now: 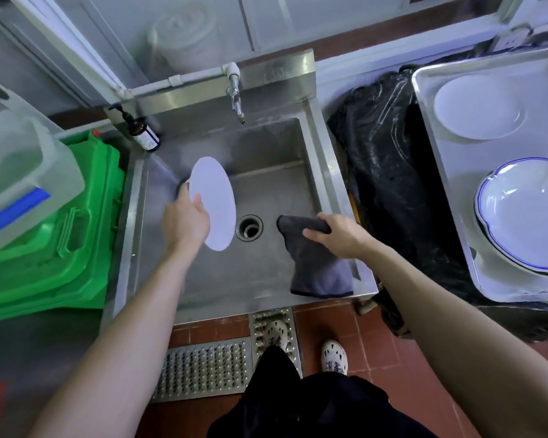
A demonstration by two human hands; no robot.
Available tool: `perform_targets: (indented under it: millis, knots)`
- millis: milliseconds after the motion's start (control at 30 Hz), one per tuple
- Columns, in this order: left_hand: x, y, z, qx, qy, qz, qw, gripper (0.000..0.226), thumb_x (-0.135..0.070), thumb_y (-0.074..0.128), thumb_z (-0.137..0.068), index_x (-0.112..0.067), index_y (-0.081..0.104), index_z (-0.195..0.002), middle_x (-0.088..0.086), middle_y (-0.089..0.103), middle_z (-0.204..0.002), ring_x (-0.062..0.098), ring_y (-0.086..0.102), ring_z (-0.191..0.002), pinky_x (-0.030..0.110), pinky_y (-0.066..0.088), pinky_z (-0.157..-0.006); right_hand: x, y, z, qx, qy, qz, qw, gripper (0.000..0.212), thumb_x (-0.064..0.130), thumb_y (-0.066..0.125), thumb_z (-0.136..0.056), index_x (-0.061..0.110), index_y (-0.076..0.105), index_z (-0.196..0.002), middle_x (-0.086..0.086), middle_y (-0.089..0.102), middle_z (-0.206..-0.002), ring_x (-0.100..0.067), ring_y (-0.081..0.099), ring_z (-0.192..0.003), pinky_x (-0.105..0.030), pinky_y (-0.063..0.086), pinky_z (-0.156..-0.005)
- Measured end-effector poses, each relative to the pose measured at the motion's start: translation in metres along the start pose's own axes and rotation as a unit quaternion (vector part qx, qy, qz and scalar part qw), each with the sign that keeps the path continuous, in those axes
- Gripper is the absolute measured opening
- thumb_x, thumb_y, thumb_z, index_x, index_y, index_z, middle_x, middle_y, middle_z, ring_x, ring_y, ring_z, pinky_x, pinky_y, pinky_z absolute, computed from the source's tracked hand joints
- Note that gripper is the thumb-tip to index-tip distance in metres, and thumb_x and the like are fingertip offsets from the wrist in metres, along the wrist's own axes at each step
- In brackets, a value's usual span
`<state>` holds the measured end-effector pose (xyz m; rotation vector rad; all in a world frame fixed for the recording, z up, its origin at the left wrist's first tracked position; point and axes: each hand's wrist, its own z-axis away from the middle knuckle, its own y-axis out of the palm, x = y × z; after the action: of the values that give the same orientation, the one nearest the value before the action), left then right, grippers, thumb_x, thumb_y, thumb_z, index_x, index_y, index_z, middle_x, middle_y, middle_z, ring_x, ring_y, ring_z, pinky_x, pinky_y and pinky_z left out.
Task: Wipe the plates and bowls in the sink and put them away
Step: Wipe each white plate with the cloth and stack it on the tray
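Observation:
My left hand (185, 221) grips the near edge of a white plate (215, 197), held tilted over the left half of the steel sink (320, 172). My right hand (337, 233) is closed on a dark grey cloth (317, 267) that hangs over the sink's right front corner. The drain (250, 228) lies between the two hands. On the right, a metal tray (456, 172) holds a white plate (478, 107) at the back and a blue-rimmed white bowl (525, 213) in front.
A faucet (236, 98) juts over the sink's back. A brown pump bottle (141, 132) stands at the back left corner. A green bin (64, 229) is on the left, a black bag (389, 172) between sink and tray. My feet stand by a floor grate (203, 368).

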<state>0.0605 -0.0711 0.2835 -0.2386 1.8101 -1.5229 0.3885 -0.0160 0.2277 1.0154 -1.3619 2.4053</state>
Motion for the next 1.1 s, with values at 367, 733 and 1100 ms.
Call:
perform_targets:
  millis: [367, 733, 1100]
  knots:
    - [0.05, 0.015, 0.006, 0.045, -0.247, 0.367, 0.896, 0.06, -0.063, 0.039, -0.109, -0.011, 0.068, -0.118, 0.022, 0.064, -0.089, 0.044, 0.055, -0.059, 0.021, 0.038, -0.042, 0.107, -0.043, -0.062, -0.189, -0.006, -0.03, 0.981, 0.033, 0.049, 0.051, -0.109, 0.02, 0.066, -0.113, -0.012, 0.071, -0.1, -0.039, 0.067, -0.101, -0.036, 0.042, -0.074]
    - [0.071, 0.012, -0.034, -0.034, -0.182, 0.41, 0.893, 0.078, -0.08, 0.027, -0.096, -0.022, 0.072, -0.122, 0.012, 0.076, -0.124, 0.039, 0.071, -0.111, 0.063, 0.06, -0.092, 0.203, 0.049, -0.114, -0.014, -0.244, 0.207, 0.947, 0.062, 0.074, 0.033, -0.102, 0.04, 0.059, -0.146, 0.004, 0.062, -0.139, -0.029, 0.052, -0.134, -0.051, 0.046, -0.111]
    - [0.108, 0.001, -0.043, 0.011, -0.236, 0.467, 0.852, 0.069, -0.073, 0.038, -0.102, -0.018, 0.074, -0.121, 0.005, 0.078, -0.114, 0.03, 0.075, -0.095, 0.045, 0.064, -0.072, 0.206, 0.127, -0.14, 0.034, -0.311, 0.255, 0.915, 0.071, 0.069, 0.022, -0.105, 0.043, 0.007, -0.17, 0.007, -0.01, -0.179, -0.021, -0.013, -0.165, -0.059, -0.001, -0.131]
